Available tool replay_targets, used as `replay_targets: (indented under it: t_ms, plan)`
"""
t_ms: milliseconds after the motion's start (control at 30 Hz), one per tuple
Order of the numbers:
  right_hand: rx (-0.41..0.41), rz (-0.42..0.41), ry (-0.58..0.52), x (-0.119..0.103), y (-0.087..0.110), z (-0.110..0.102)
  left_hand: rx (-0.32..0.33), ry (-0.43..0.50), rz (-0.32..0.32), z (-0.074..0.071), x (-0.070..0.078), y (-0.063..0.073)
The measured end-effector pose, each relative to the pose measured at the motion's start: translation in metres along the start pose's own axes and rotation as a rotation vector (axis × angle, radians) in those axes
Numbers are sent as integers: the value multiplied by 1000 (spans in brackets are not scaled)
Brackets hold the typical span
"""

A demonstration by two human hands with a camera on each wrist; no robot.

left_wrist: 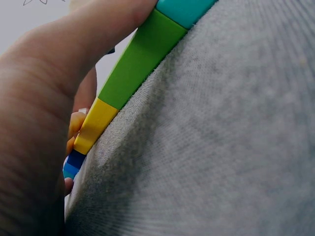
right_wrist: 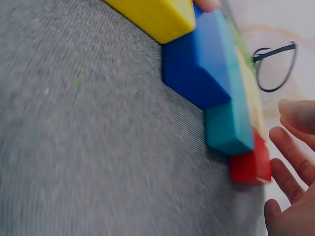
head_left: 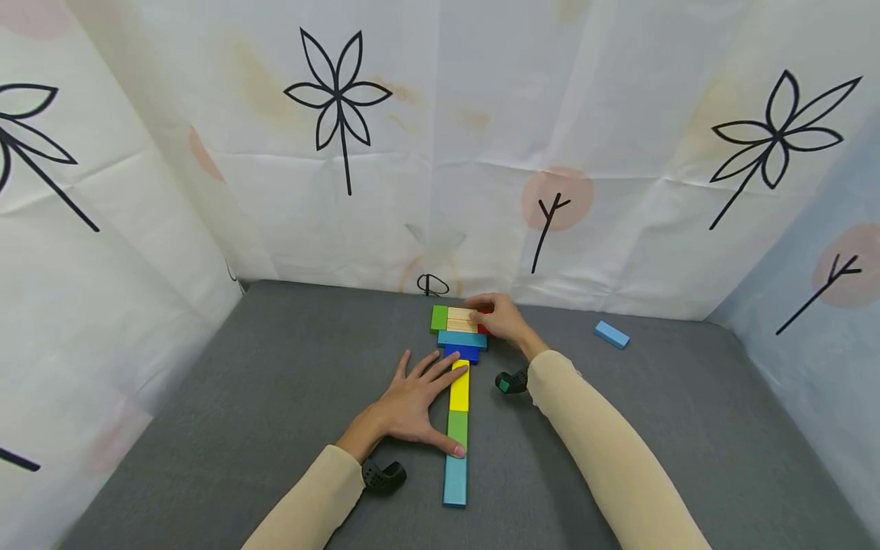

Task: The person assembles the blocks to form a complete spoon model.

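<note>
Wooden blocks lie in a column on the grey cloth: a teal block (head_left: 455,485) nearest, then a green block (head_left: 457,426), a yellow block (head_left: 460,396), a dark blue block (head_left: 470,354) and a blue crosswise bar (head_left: 462,339). Across the far end run a green block (head_left: 439,318), natural wood pieces (head_left: 462,321) and a red block (right_wrist: 251,164), partly hidden in the head view. My left hand (head_left: 412,405) spreads its fingers along the column's left side, thumb on the green-teal joint. With fingers loosely extended, my right hand (head_left: 505,317) hovers at the red block; contact is unclear.
A loose light blue block (head_left: 612,334) lies to the right on the grey cloth (head_left: 309,367). White fabric walls (head_left: 440,153) printed with plants enclose the back and sides, close behind the far row.
</note>
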State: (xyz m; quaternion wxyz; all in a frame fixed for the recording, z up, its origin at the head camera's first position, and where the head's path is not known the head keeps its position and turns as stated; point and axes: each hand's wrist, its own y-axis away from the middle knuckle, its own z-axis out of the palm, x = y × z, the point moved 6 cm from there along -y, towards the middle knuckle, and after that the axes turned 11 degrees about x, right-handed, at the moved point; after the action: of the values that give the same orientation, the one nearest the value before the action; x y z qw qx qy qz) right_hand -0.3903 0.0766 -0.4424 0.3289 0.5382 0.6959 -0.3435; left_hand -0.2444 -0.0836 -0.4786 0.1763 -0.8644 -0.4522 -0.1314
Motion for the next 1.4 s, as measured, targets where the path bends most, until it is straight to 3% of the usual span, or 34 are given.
replay_targets:
  t_ms: [267,633,767,867,967,1067,1233,1400]
  plan:
    - [79,-49,-35,16,23,-40,1,7,-3,1,-1,0]
    - [318,-56,49,61,61,-115,6,17,3,1,0,1]
    - [423,2,129,76,73,-143,7,19,2,1,0,1]
    - [483,119,200,91,81,-159,11,21,4,0,1,1]
    - [515,252,236,106,87,-167,15,21,9,1,1,1]
    - [546,327,256,116,90,-170,17,21,11,1,0,1]
    - [568,333,292,120,89,-172,19,26,14,2,0,0]
    - [498,302,268,108,84,-164,22,23,16,1,0,1]
